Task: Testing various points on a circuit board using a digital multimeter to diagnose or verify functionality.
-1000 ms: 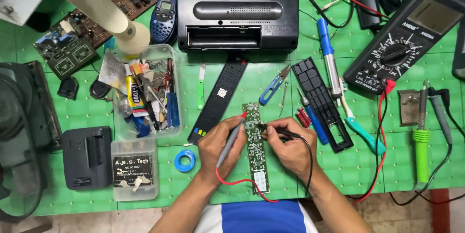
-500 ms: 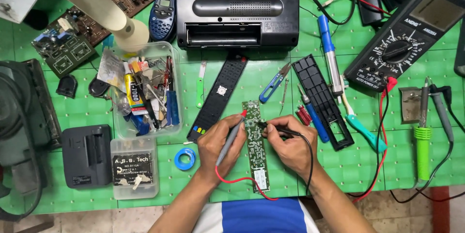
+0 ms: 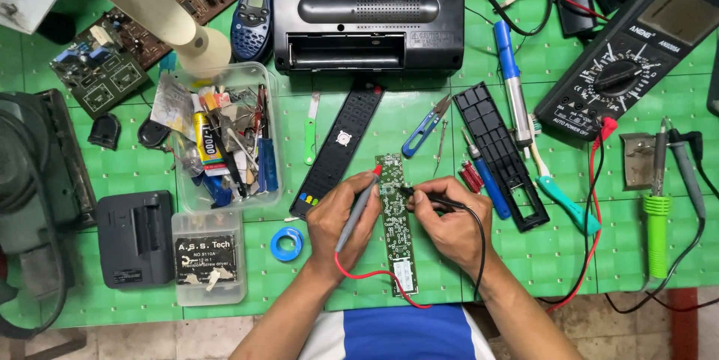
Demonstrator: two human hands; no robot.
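A long narrow green circuit board (image 3: pixel 396 233) lies on the green mat in front of me. My left hand (image 3: pixel 341 221) holds a red multimeter probe (image 3: pixel 358 206) like a pen, its tip touching the board's upper left edge. My right hand (image 3: pixel 448 225) holds a black probe (image 3: pixel 427 197), tip resting on the board's upper right part. Red and black leads run from the probes to a black multimeter (image 3: pixel 636 46) at the upper right. A black remote keypad shell (image 3: pixel 338 152) lies left of the board, its back cover (image 3: pixel 500 152) to the right.
A black radio (image 3: pixel 367 16) stands at the back. A clear tray of small parts (image 3: pixel 225 139), a small screwdriver-kit box (image 3: pixel 206 255), a blue tape roll (image 3: pixel 286 243) and a black charger (image 3: pixel 135 236) lie left. Screwdrivers, snips (image 3: pixel 423 129) and a soldering iron (image 3: pixel 513 83) lie right.
Both hands stay on the board with the probes. The probe tips shift only slightly; the view has barely moved.
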